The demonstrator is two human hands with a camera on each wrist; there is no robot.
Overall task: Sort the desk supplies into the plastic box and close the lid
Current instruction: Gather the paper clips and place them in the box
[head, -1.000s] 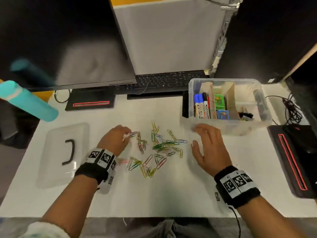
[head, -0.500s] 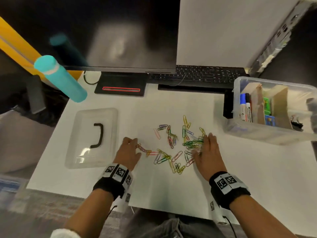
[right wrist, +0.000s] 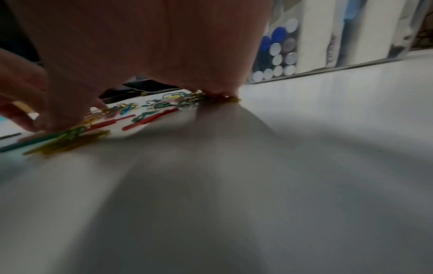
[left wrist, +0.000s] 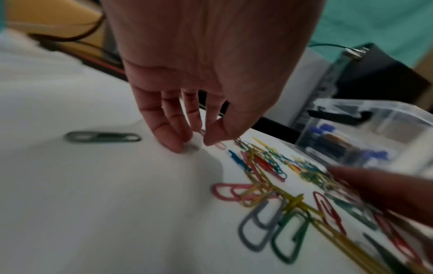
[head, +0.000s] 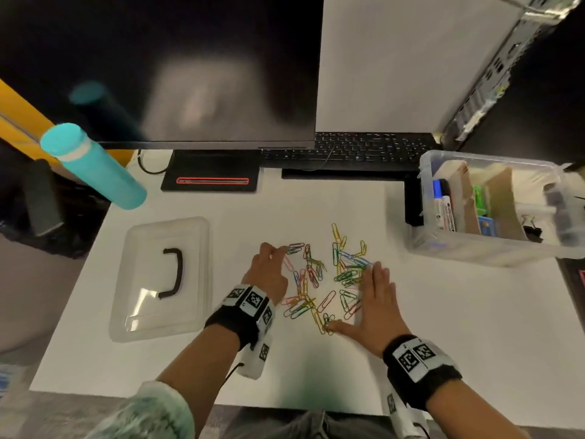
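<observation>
Several coloured paper clips (head: 319,280) lie scattered mid-desk, and show as paper clips (left wrist: 269,166) and paper clips (right wrist: 152,111) in the wrist views. My left hand (head: 269,274) sits at the pile's left edge. Seen from the wrist, that left hand (left wrist: 185,133) has its fingertips down on the desk beside a clip. My right hand (head: 376,299) lies flat on the pile's right side, fingers straight, thumb spread under the pile. The clear plastic box (head: 474,245) stands at the right, holding markers and cardboard dividers. Its lid (head: 148,242) lies on the left.
A teal bottle (head: 95,166) stands at the back left by the monitor (head: 158,74). A black keyboard (head: 348,150) lies behind the clips. One dark clip (left wrist: 103,137) lies apart, left of my left hand. The desk's front edge runs just behind my wrists.
My right hand left the box front and slid left against the clips, thumb now spread. My left hand dipped to the pile's lower left, then moved back up. The clips sit closer together.
</observation>
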